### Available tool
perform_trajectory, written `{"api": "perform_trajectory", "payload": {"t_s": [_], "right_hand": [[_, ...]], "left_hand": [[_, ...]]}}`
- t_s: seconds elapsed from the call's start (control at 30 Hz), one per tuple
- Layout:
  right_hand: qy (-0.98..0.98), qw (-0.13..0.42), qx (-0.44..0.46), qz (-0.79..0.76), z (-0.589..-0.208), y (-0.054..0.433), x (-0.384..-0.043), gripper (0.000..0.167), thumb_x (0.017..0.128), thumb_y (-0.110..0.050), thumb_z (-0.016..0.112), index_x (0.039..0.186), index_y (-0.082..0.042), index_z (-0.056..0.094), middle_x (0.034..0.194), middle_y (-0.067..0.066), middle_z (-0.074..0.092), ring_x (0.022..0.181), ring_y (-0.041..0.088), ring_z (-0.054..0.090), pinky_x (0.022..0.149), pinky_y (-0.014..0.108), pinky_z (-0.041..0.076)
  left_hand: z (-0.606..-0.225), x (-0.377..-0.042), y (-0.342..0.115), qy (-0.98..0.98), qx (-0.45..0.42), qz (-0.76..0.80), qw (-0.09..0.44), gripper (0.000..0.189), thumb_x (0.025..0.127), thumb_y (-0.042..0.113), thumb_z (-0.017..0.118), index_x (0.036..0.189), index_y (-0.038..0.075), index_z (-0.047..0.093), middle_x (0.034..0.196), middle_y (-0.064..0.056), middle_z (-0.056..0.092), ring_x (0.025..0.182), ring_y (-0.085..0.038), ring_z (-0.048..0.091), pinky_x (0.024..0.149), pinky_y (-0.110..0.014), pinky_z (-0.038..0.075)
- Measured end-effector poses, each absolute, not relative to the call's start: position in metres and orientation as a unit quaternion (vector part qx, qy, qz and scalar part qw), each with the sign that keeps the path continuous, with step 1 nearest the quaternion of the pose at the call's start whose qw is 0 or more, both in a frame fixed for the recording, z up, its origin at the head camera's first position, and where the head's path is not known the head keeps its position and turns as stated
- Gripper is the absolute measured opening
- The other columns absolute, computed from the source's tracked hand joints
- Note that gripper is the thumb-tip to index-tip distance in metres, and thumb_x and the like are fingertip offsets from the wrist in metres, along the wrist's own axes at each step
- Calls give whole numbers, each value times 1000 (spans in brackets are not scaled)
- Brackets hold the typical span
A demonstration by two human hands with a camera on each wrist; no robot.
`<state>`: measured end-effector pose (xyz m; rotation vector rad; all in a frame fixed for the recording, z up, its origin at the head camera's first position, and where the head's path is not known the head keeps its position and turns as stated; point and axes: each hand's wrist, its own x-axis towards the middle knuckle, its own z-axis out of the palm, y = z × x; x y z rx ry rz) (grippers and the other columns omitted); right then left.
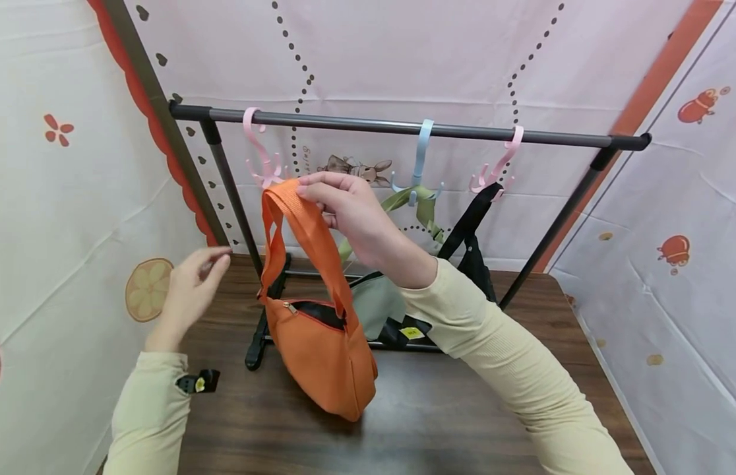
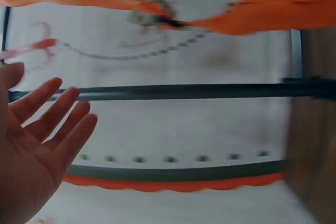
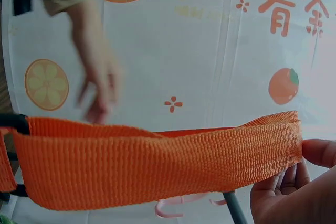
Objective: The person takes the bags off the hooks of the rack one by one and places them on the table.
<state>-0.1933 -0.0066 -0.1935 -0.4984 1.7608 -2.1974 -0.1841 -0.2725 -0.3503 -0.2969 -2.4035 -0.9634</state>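
An orange shoulder bag hangs by its wide webbing strap from my right hand. Thumb and fingers pinch the top of that strap, close beside the pink hook at the rack's left end. The bag's zipper is partly undone, showing a dark inside. My left hand is raised to the left of the bag, apart from it. In the left wrist view its fingers are spread and nothing lies in the palm.
A black rack rail spans the view. On its blue hook hangs a grey-green bag with a green strap; a black bag hangs from the right pink hook. Printed cloth surrounds the wooden table.
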Motion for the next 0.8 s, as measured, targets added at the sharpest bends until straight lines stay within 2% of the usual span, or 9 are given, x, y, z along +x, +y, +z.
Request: {"api": "perform_trajectory", "payload": {"t_s": [0.07, 0.13, 0.17, 0.23, 0.3, 0.37, 0.47, 0.67, 0.8], "right_hand": [[609, 143, -174, -761, -193, -7, -191, 21, 88, -3, 53, 106, 8, 59, 80, 1, 58, 64, 10, 50, 59, 18, 45], [606, 146, -177, -762, -191, -6, -188, 22, 89, -2, 53, 107, 9, 58, 82, 1, 59, 65, 10, 50, 59, 18, 45], [605, 148, -179, -762, -191, -6, -186, 22, 89, -2, 53, 107, 9, 58, 83, 2, 59, 65, 10, 50, 59, 18, 45], [604, 151, -187, -760, -190, -6, -183, 23, 89, -2, 52, 108, 9, 58, 85, 2, 59, 66, 11, 51, 59, 18, 46], [604, 154, -196, -757, -189, -6, -181, 24, 89, -2, 52, 109, 9, 58, 87, 3, 60, 68, 11, 52, 60, 19, 46], [605, 155, -205, -754, -188, -5, -178, 24, 90, -2, 52, 110, 9, 57, 89, 3, 60, 70, 11, 53, 61, 19, 46], [607, 157, -213, -750, -187, -4, -176, 24, 90, -2, 51, 110, 10, 57, 91, 3, 59, 72, 11, 54, 63, 19, 46], [605, 159, -219, -749, -187, -3, -176, 25, 90, -2, 50, 112, 10, 56, 93, 4, 59, 74, 12, 54, 63, 20, 46], [598, 161, -213, -756, -188, -1, -178, 25, 90, -2, 51, 111, 10, 56, 92, 4, 59, 74, 12, 54, 62, 20, 46]], "left_hand": [[-371, -177, -275, -896, -94, -377, 215, 33, 94, 22, 48, 117, 0, 57, 115, -18, 58, 98, -20, 52, 81, -21, 41], [-391, -173, -275, -900, -85, -394, 167, 36, 94, 24, 50, 121, 1, 54, 117, -18, 56, 102, -19, 51, 82, -23, 40], [-401, -172, -274, -898, -83, -408, 143, 38, 92, 24, 53, 123, 1, 53, 118, -18, 56, 102, -17, 51, 81, -19, 41], [-419, -171, -272, -889, -79, -440, 95, 45, 89, 23, 58, 127, 1, 48, 122, -19, 52, 106, -18, 50, 84, -22, 44], [-433, -172, -271, -879, -75, -469, 53, 54, 86, 22, 62, 132, 1, 42, 126, -21, 48, 111, -25, 48, 88, -33, 46], [-443, -175, -269, -864, -70, -498, 21, 62, 84, 19, 65, 135, 0, 35, 129, -24, 42, 116, -35, 44, 92, -45, 43], [-454, -179, -266, -849, -64, -524, -4, 68, 81, 16, 68, 136, 0, 32, 128, -26, 41, 119, -40, 40, 95, -52, 37], [-464, -177, -262, -831, -42, -554, -23, 65, 81, 17, 69, 134, 0, 36, 126, -25, 47, 114, -34, 49, 91, -41, 45], [-470, -170, -260, -823, -15, -567, -20, 59, 81, 18, 69, 129, 0, 42, 120, -20, 52, 103, -13, 56, 84, -30, 49]]}}
